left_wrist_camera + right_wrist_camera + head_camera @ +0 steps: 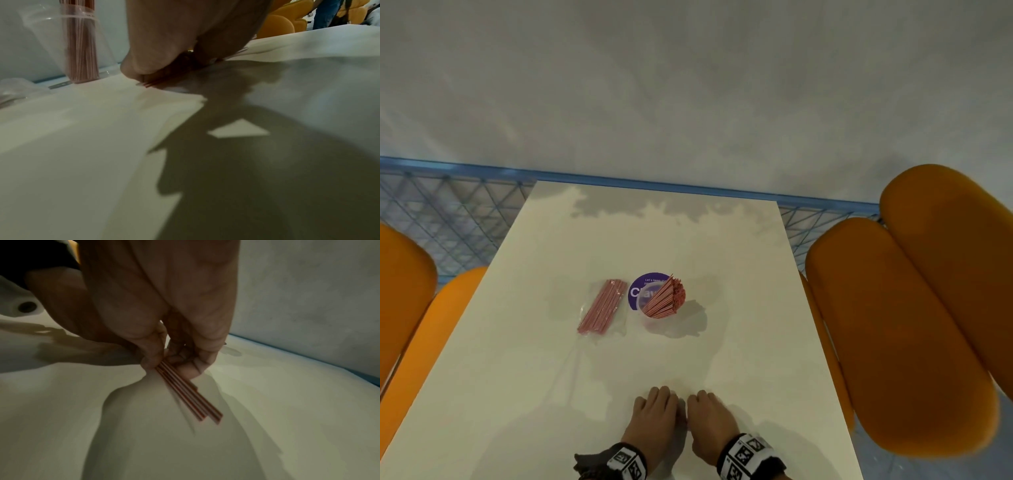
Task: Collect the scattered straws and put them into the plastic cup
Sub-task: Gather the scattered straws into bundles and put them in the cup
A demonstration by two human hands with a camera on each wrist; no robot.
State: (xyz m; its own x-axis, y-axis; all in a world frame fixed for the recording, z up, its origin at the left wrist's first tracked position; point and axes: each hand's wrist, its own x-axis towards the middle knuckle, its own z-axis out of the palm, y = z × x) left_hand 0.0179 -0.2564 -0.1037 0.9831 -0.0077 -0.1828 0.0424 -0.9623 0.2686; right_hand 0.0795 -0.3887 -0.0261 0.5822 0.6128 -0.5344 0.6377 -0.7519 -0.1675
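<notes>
A clear plastic cup point(658, 317) stands mid-table with a bunch of pink straws point(666, 298) leaning in it. Near the front edge my left hand point(655, 404) and right hand point(705, 407) lie side by side, knuckles up, on the white table point(739, 274). In the right wrist view my right hand point(170, 365) pinches several loose pink straws point(189, 395) between thumb and fingers, their ends resting on the table. In the left wrist view my left hand point(144, 76) curls down over the straws point(151, 84). The cup point(82, 48) shows beyond it.
A clear bag of pink straws point(602, 308) lies left of the cup. A purple round sticker point(643, 289) sits behind the cup. Orange chairs point(914, 308) flank the table on both sides. A blue mesh rail point(448, 212) runs behind the far edge.
</notes>
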